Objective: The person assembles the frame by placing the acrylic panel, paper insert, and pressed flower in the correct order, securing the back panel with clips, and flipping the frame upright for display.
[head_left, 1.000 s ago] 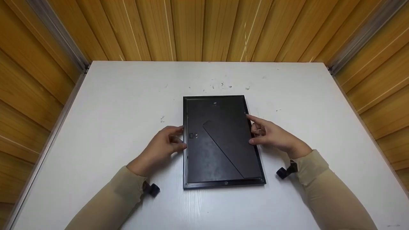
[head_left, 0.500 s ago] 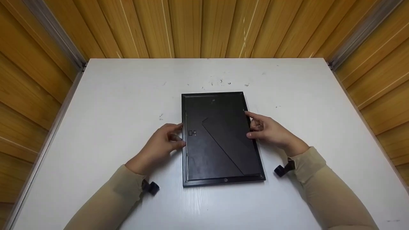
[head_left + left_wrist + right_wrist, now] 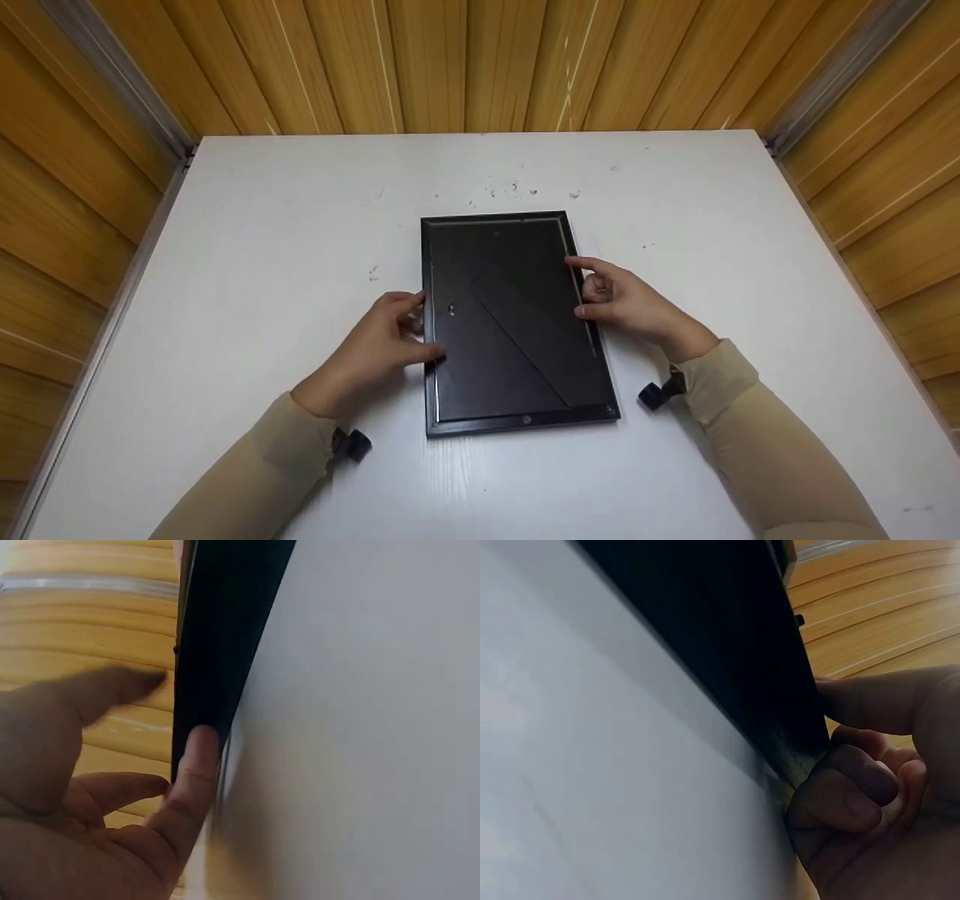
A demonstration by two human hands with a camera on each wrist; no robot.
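A black picture frame (image 3: pixel 517 322) lies back up on the white table, its stand leg folded flat against the backing. My left hand (image 3: pixel 375 341) is at its left edge. One finger (image 3: pixel 196 765) lies against the frame's side wall in the left wrist view, while the blurred thumb (image 3: pixel 112 686) is raised off it. On the opposite side my right hand (image 3: pixel 637 304) holds the right edge, index fingertip and thumb at the rim. Its other fingers (image 3: pixel 840 799) are curled beside the frame's side wall in the right wrist view.
The white table (image 3: pixel 285 217) surrounds the frame and bears several small dark marks (image 3: pixel 514 189) beyond it. Wood-patterned panels (image 3: pixel 427 67) stand at the back and both sides. A small dark device (image 3: pixel 352 445) sits at each sleeve cuff.
My left thumb has shifted from the frame's edge to over its backing, slightly toward me. The right hand keeps its place at the right edge. The whole head view has shifted slightly.
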